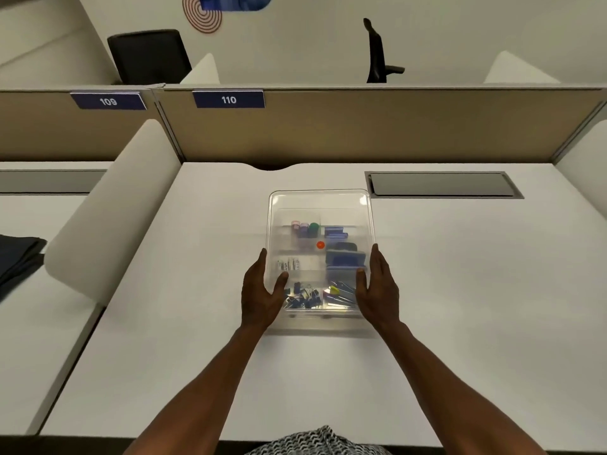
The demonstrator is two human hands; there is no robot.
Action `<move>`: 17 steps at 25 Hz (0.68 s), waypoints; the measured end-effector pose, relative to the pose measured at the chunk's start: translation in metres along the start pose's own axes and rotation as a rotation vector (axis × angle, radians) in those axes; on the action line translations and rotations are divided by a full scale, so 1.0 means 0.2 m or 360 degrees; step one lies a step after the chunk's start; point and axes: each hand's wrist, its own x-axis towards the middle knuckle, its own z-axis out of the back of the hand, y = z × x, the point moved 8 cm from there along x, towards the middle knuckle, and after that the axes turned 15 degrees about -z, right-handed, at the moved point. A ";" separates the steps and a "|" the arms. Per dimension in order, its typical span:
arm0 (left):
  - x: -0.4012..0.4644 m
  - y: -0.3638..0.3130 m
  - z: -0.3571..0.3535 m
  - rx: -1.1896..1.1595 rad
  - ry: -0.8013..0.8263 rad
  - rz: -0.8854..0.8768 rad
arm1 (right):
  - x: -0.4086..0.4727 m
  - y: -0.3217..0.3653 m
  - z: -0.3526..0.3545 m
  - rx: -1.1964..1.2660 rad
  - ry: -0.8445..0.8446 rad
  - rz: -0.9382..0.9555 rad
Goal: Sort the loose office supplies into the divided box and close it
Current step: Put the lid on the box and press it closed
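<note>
A clear divided box (320, 318) stands on the white desk, with a clear lid (320, 201) over it. Through the lid I see small pink, purple and green items (305, 228), blue pieces (335, 231), a blue-grey stapler (345, 257), white packets (289, 265), dark binder clips (303, 297) and pens with a yellow tip (340, 293). My left hand (261, 295) holds the lid's left edge, thumb on top. My right hand (377, 290) holds the right edge the same way. Whether the lid is fully seated on the box is unclear.
The white desk (197, 323) spreads around the box. A grey cable hatch (443, 185) lies at the back right. A tan partition (361, 126) closes the far edge and a white side divider (111, 224) the left. Dark cloth (16, 257) lies on the neighbouring desk.
</note>
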 end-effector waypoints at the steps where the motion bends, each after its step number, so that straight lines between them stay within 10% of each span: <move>1: 0.00 0.01 -0.01 -0.0007 0.0012 0.0016 | 0.00 0.00 0.00 -0.0009 -0.0009 -0.0002; 17: 0.02 0.08 -0.04 0.0063 0.0083 0.0108 | 0.05 -0.10 -0.08 -0.0161 0.0014 -0.0101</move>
